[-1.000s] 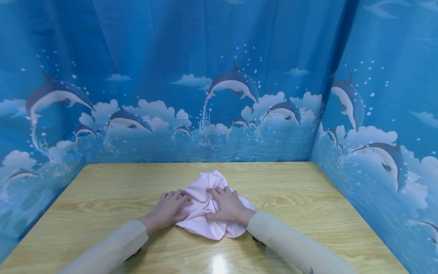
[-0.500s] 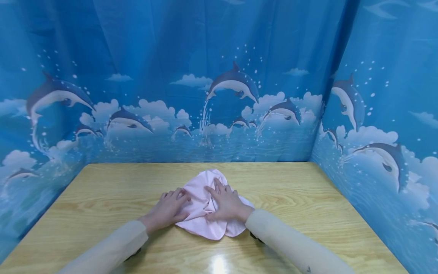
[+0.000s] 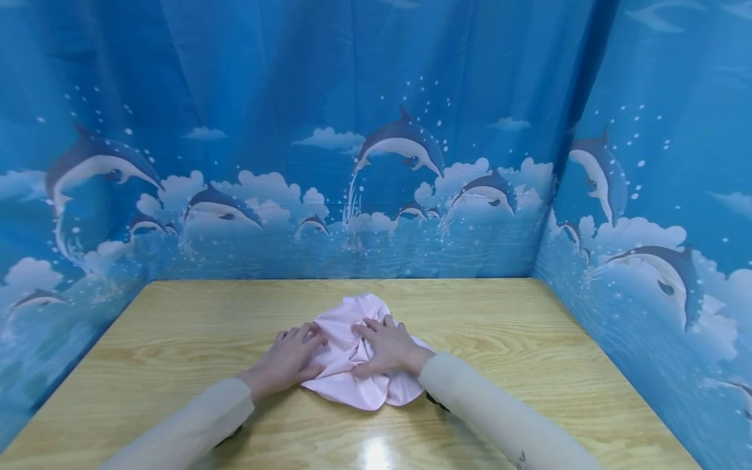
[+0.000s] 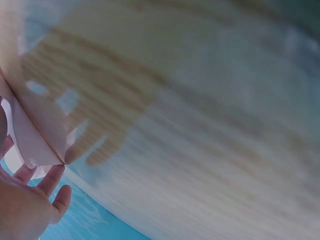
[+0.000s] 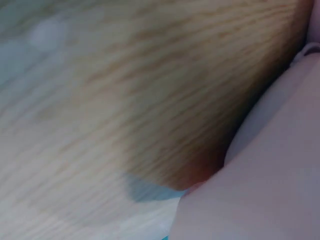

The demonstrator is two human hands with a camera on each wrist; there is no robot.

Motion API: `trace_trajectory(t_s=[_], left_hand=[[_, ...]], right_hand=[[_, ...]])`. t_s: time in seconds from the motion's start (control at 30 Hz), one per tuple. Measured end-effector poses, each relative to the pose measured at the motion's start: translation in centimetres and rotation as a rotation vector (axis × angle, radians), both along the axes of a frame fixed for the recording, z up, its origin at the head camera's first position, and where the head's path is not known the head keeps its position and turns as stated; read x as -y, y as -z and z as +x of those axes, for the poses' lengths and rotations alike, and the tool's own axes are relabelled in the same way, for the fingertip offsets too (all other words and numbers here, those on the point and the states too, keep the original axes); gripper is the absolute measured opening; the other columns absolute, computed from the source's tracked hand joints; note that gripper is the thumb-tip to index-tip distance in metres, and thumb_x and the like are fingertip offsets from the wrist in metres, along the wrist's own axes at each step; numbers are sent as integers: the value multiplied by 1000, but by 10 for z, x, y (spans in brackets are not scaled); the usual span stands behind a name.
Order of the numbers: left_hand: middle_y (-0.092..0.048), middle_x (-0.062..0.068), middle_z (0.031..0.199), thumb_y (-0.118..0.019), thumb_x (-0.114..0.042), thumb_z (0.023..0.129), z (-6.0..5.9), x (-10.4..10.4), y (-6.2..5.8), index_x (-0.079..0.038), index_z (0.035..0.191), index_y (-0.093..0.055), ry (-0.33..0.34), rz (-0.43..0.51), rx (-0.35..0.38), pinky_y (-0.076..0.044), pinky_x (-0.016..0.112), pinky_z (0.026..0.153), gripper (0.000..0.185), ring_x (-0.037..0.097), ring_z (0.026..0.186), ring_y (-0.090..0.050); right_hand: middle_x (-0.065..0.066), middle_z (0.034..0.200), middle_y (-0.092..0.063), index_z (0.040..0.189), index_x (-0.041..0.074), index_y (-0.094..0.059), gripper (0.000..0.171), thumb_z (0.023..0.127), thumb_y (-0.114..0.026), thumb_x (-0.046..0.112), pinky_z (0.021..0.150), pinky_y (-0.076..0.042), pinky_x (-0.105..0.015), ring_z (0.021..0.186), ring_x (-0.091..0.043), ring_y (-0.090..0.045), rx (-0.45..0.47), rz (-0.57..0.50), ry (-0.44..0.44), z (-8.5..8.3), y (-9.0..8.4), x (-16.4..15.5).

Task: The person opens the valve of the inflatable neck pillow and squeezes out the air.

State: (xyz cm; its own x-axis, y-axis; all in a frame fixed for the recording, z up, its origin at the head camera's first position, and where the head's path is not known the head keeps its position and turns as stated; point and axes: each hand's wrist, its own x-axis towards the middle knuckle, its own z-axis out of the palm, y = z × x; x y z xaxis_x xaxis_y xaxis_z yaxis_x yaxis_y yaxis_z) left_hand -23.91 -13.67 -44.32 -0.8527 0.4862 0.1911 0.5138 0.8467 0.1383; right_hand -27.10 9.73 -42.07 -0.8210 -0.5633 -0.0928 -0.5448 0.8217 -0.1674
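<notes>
Drawn back slightly since a second ago, my right hand (image 3: pixel 392 346) rests flat, fingers spread, on the crumpled pink cloth (image 3: pixel 352 385) at mid-table (image 3: pixel 176 339); my left hand (image 3: pixel 289 358) presses its edge, fingers relaxed. Bunched and unfolded, it seems barely begun.

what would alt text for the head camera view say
Two hands rest on a crumpled pink cloth on a wooden table: the left hand on its left edge, the right hand on its middle. Blue curtains printed with dolphins surround the table.
</notes>
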Motion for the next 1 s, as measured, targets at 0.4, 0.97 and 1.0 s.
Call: trace_trajectory(t_s=[0.4,0.97,1.0], left_hand=[[-47,8,125,-61,-46,82,1,0,1,-23,114,-55,10,3,10,-35,53,92,40,31,113,-47],[-47,9,126,-61,-44,83,2,2,-1,-21,120,-55,19,3,11,-33,54,92,44,30,115,-46],[-47,9,126,-61,-43,83,2,2,-1,-20,120,-55,23,3,10,-33,54,92,44,30,116,-46]], right_hand=[[-6,139,-40,135,28,-40,81,67,-59,68,95,-22,-69,131,-51,-21,-19,-30,-22,0,3,-2],[-5,128,-48,131,20,-48,80,69,-55,70,86,-37,-56,107,-36,-46,-96,-12,-31,3,3,-1],[-4,124,-49,129,20,-50,78,69,-55,70,84,-39,-53,104,-33,-47,-112,-9,-31,4,4,-1]])
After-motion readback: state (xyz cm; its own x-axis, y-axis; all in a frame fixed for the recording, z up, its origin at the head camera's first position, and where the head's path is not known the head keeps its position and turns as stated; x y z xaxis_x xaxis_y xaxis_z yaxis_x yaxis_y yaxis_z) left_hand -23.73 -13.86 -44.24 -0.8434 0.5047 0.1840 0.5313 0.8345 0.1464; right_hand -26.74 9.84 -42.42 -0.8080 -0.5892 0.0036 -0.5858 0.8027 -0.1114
